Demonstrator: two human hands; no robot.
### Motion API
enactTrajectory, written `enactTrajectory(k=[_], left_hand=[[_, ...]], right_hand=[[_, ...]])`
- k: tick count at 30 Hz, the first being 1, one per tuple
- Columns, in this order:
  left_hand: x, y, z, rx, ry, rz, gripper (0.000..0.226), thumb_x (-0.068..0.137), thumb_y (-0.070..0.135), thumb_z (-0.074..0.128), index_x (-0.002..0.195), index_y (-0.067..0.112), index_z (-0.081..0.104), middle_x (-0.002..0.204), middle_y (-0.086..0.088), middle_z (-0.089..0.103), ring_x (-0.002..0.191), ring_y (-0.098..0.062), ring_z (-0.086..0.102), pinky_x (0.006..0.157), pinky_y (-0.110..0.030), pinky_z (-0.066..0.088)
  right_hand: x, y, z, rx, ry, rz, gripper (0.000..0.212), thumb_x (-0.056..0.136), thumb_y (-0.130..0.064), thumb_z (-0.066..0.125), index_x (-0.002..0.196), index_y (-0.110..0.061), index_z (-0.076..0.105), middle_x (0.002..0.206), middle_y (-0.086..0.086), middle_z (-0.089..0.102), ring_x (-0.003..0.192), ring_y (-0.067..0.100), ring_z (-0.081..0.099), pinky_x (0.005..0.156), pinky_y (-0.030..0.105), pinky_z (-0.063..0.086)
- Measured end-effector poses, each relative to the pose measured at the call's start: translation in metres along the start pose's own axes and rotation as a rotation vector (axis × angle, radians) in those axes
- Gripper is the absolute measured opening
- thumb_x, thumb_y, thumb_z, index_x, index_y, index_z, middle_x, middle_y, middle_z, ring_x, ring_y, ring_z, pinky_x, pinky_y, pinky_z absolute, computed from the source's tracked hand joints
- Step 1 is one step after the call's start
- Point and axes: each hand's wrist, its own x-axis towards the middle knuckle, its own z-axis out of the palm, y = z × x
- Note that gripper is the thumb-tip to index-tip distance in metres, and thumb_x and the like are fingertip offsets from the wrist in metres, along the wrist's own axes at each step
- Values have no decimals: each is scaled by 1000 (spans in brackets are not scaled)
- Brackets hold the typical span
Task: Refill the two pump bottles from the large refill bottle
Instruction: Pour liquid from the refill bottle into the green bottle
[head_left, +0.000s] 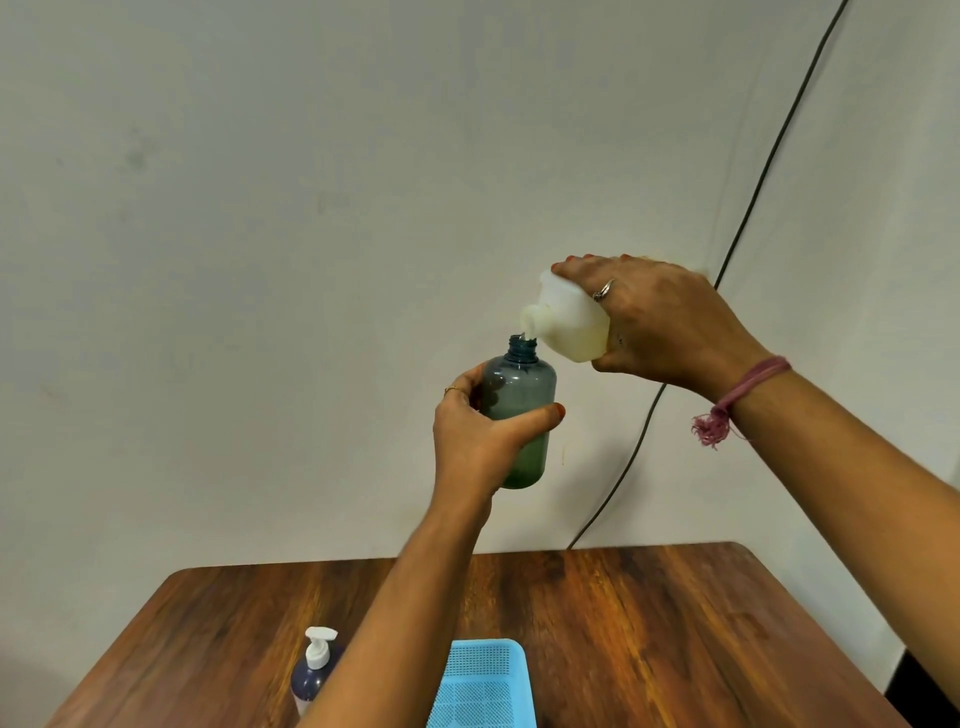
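Nearest to us, at the bottom edge of the view, we see a light blue perforated plastic tray (483, 686) lying on the wooden table (649, 623), and just left of it a dark pump bottle (311, 675) with a white pump head, standing upright and partly hidden behind our left forearm. Above the table, in front of the pale wall (311, 208), our left hand (478, 436) wraps its fingers and thumb around the middle of an open translucent blue-grey bottle (519, 395), held upright in the air with its pump off; greenish liquid fills its lower part. Higher and to the right, our right hand (660, 322) grips the body of the white refill bottle (571, 322), tipped so that its open neck points down and left, right at the rim of the blue-grey bottle's mouth. A black cable (753, 208) runs down the wall behind the hands.
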Motion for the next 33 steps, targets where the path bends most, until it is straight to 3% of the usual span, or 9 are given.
enactTrajectory(k=[9,24,33], left_hand=[[1,-1,1,4,4,5,77,57,18,89,125,24,53,117,6,59,101,-10,58,69,-17,51],[0,-3,2,-3,1,0,74,59,18,89,121,28,51,113,10,57,94,-3,56,61,-11,46],[0,-4,3,-3,6,-5,71,58,18,89,116,31,51,112,11,56,94,-3,55,64,-14,47]], right_hand=[[0,1,0,2,6,-7,87,52,-19,88,130,-8,52,121,14,64,95,36,66,76,43,54],[-2,3,5,13,-5,-13,87,54,-20,88,132,-7,50,122,16,62,97,37,65,77,46,54],[-3,3,5,10,-5,-15,86,54,-20,87,131,-8,51,122,15,63,96,35,65,78,43,53]])
